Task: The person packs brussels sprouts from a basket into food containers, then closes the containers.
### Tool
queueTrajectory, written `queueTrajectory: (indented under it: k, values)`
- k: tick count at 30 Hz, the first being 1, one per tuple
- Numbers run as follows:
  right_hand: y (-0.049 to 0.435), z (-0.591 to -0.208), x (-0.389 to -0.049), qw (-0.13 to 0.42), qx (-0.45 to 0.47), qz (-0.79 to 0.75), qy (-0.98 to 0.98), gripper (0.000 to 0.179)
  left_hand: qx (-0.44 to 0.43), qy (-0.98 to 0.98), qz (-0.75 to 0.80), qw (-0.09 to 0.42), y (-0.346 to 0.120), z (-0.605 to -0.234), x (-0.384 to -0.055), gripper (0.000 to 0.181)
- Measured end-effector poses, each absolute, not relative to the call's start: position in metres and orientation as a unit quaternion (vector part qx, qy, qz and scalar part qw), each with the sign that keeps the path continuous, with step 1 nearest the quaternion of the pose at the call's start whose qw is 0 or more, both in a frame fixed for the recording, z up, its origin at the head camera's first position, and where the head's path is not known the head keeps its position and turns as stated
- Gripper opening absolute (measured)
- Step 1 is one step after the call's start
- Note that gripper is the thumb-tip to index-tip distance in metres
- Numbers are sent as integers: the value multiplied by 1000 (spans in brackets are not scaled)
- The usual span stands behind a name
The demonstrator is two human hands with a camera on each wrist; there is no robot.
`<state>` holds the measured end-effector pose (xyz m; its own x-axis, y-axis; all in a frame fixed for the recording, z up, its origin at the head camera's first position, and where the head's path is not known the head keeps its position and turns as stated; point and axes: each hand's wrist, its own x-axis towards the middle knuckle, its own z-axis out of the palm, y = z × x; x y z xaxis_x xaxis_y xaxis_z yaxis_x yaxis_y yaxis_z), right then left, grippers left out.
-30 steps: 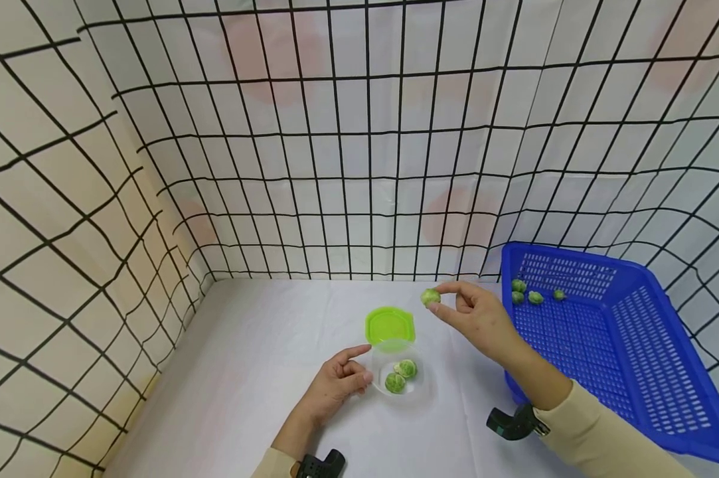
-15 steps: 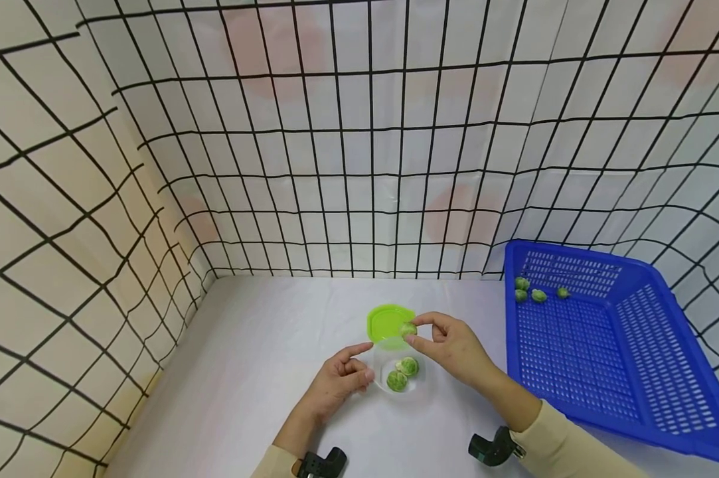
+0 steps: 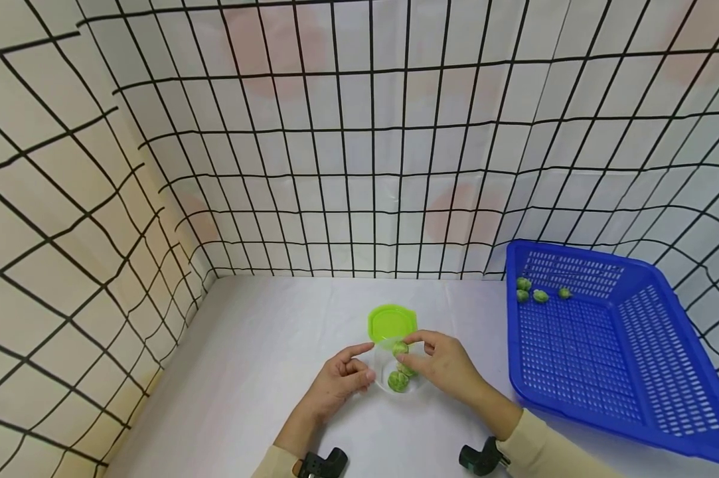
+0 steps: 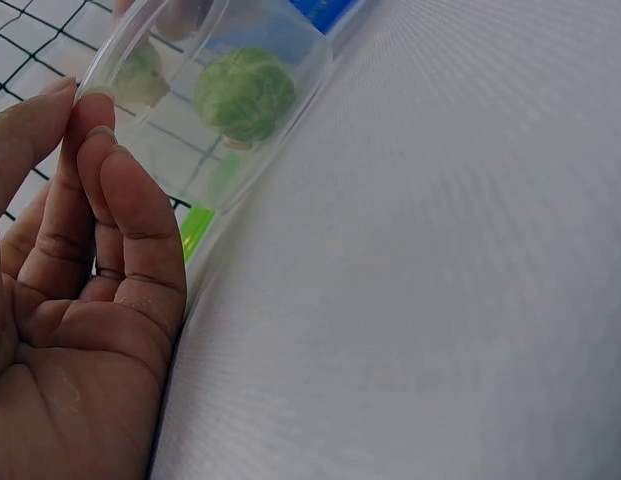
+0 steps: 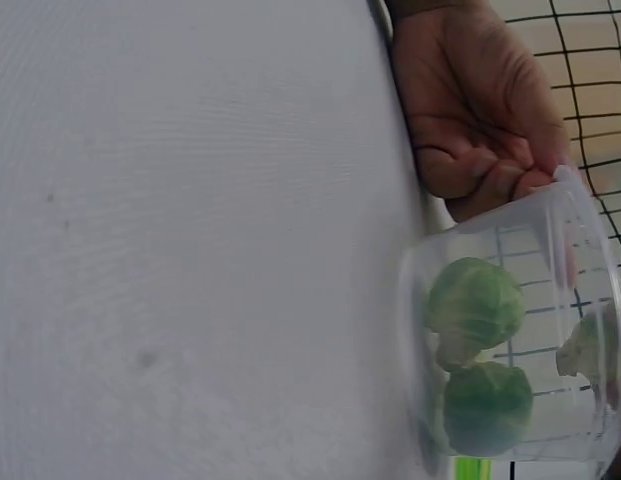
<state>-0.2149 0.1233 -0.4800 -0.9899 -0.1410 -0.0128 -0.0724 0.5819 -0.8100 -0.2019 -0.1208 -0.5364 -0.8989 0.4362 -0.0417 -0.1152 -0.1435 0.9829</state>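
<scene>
A clear round plastic container (image 3: 382, 380) stands on the white table, with two Brussels sprouts on its bottom. One of them, a Brussels sprout (image 4: 245, 93), shows through the wall in the left wrist view. My left hand (image 3: 336, 385) holds the container's left side, thumb and index finger at the rim. Over the container's far part, my right hand (image 3: 445, 364) pinches a third Brussels sprout (image 3: 399, 348) between thumb and index finger. In the right wrist view that held sprout (image 5: 590, 345) appears inside the rim, above the two lower sprouts (image 5: 480, 305).
A bright green lid (image 3: 392, 322) lies just behind the container. At the right stands a blue plastic basket (image 3: 580, 358) with several Brussels sprouts (image 3: 540, 295) in its far left corner. Black wire grid (image 3: 371, 176) walls rise at the back and left.
My right hand has moved left and toward me from beside the basket, carrying the pinched Brussels sprout down into the container. The left hand has stayed at the container's side.
</scene>
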Motion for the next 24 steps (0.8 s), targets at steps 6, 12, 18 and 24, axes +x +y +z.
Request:
queueTrajectory:
  k: [6,12,18,24]
  values:
    - [121,-488,-217,18,-72,-421,904,30,129,625,747,184,-120,-536,-202,65]
    - [118,-493,-217,12,-77,-392,917,32,132,623,748,186,-119,-537,-203,63]
    - [118,-492,-216,17,-70,-386,920,31,135,625,747,182,-119,-538,-202,62]
    - [120,-489,-217,10,-77,-395,916,30,128,629,744,184,-120,-536,-202,64]
